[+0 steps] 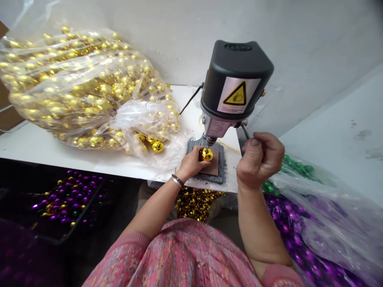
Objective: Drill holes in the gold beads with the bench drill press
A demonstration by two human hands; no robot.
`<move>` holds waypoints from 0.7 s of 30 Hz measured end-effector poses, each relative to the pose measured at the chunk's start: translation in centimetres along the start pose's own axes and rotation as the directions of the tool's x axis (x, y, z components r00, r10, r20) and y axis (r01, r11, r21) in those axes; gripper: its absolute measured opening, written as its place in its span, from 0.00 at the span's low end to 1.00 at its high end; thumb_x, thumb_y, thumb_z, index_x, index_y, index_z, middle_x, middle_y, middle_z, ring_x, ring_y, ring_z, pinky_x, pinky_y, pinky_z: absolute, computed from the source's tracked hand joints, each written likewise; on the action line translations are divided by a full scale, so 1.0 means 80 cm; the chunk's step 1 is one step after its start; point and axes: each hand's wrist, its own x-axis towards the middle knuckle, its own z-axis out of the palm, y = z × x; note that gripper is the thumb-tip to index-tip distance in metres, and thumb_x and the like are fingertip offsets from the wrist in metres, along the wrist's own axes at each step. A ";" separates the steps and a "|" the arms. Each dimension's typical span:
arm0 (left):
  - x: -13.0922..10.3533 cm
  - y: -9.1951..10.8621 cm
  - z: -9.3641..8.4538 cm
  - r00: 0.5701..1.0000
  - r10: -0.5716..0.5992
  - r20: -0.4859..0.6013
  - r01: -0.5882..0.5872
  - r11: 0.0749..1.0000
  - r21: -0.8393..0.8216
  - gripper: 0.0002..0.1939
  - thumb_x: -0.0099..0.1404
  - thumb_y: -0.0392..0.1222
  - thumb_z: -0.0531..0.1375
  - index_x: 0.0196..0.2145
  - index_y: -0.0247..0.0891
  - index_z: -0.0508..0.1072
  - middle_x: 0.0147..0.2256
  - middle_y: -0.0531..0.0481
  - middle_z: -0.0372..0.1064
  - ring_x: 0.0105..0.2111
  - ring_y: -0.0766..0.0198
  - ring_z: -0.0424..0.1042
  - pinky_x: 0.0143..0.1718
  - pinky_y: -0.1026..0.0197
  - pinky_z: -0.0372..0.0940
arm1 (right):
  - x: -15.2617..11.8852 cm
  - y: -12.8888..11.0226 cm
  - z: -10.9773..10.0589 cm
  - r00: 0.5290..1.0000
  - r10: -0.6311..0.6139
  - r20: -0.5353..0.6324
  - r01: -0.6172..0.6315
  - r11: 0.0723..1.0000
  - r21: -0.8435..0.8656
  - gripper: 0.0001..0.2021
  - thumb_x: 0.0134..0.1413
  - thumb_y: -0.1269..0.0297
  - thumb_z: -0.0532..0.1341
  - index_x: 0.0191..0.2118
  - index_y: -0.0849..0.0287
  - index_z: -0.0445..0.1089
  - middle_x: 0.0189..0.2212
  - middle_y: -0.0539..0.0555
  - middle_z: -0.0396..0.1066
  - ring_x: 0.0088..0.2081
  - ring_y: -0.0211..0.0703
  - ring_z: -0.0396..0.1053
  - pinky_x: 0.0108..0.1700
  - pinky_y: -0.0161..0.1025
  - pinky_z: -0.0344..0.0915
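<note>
My left hand (193, 161) grips a shiny gold ball (207, 154) between thumb and fingers, under the bit of a black drill press (236, 87). The bit's tip is at or just above the ball's top; contact is hard to tell. Beneath the ball lies a brown board (213, 165) on the grey machine base (222, 153). My right hand (261, 159) is closed round the end of the press's lever (245, 130), right of the machine.
A big clear bag of gold balls (89, 87) covers the left of the white table (30, 149). Gold balls lie below the table's front edge. A dark crate of purple and gold balls (72, 195) stands lower left; bags of green and purple balls (317, 231) are at right.
</note>
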 end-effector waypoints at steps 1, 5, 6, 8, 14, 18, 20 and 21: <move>0.000 0.000 0.000 1.000 0.005 -0.001 -0.005 1.000 -0.009 0.31 0.60 0.42 0.72 0.59 0.41 0.68 0.51 0.44 0.78 0.48 0.50 0.78 0.48 0.54 0.68 | -0.002 0.000 0.001 0.999 -0.007 -0.050 0.007 1.000 0.011 0.10 0.68 0.61 0.56 0.49 0.58 0.69 0.37 0.51 0.70 0.34 0.32 0.69 0.39 0.35 0.66; 0.000 -0.001 0.000 1.000 0.012 -0.003 -0.012 0.999 -0.030 0.31 0.60 0.41 0.72 0.59 0.41 0.68 0.48 0.45 0.78 0.47 0.50 0.78 0.47 0.55 0.69 | -0.011 -0.001 0.009 0.987 -0.043 -0.152 0.055 0.996 0.074 0.07 0.66 0.65 0.59 0.43 0.59 0.72 0.29 0.48 0.68 0.27 0.28 0.65 0.32 0.31 0.63; 0.000 -0.001 0.001 1.000 0.011 -0.004 -0.011 0.999 -0.030 0.31 0.59 0.41 0.72 0.59 0.41 0.69 0.47 0.45 0.78 0.46 0.50 0.79 0.46 0.54 0.69 | -0.010 -0.002 0.010 0.987 -0.051 -0.153 0.065 0.994 0.085 0.06 0.66 0.65 0.58 0.43 0.59 0.72 0.27 0.47 0.66 0.25 0.28 0.65 0.31 0.31 0.62; 0.001 -0.002 0.002 1.000 0.012 -0.009 -0.012 0.999 -0.039 0.31 0.59 0.41 0.72 0.58 0.40 0.69 0.47 0.44 0.78 0.45 0.50 0.79 0.46 0.54 0.69 | -0.002 -0.008 0.012 0.983 -0.066 -0.171 0.085 0.991 0.103 0.07 0.67 0.64 0.57 0.42 0.58 0.71 0.26 0.46 0.65 0.24 0.27 0.64 0.30 0.30 0.62; -0.002 -0.010 0.007 0.996 0.045 -0.072 -0.058 0.983 -0.177 0.32 0.54 0.35 0.73 0.56 0.38 0.69 0.47 0.45 0.77 0.48 0.52 0.78 0.51 0.53 0.71 | 0.074 -0.038 0.011 0.992 -0.051 -0.114 0.070 0.983 0.168 0.14 0.69 0.56 0.57 0.44 0.63 0.71 0.28 0.47 0.65 0.25 0.23 0.63 0.30 0.28 0.60; -0.021 -0.019 0.003 0.992 0.105 -0.065 -0.119 0.960 -0.254 0.33 0.54 0.34 0.72 0.55 0.38 0.68 0.48 0.46 0.77 0.49 0.54 0.77 0.52 0.54 0.72 | 0.100 -0.043 0.011 0.999 -0.015 -0.039 0.022 0.979 0.204 0.17 0.69 0.53 0.57 0.40 0.65 0.71 0.26 0.45 0.63 0.24 0.20 0.60 0.29 0.26 0.57; -0.036 -0.023 -0.004 0.990 0.132 -0.039 -0.137 0.962 -0.237 0.33 0.54 0.36 0.72 0.56 0.38 0.68 0.48 0.46 0.77 0.48 0.55 0.78 0.51 0.53 0.72 | 0.100 -0.042 0.012 0.999 -0.011 -0.036 0.018 0.975 0.221 0.18 0.68 0.52 0.57 0.39 0.65 0.71 0.24 0.44 0.63 0.23 0.20 0.59 0.29 0.25 0.57; -0.045 -0.025 -0.008 0.988 0.154 -0.022 -0.155 0.962 -0.227 0.33 0.54 0.36 0.72 0.56 0.38 0.68 0.49 0.45 0.77 0.48 0.55 0.78 0.52 0.53 0.72 | 0.099 -0.041 0.012 0.999 -0.011 -0.039 0.020 0.974 0.227 0.19 0.68 0.51 0.57 0.39 0.65 0.70 0.25 0.44 0.63 0.23 0.19 0.59 0.29 0.25 0.57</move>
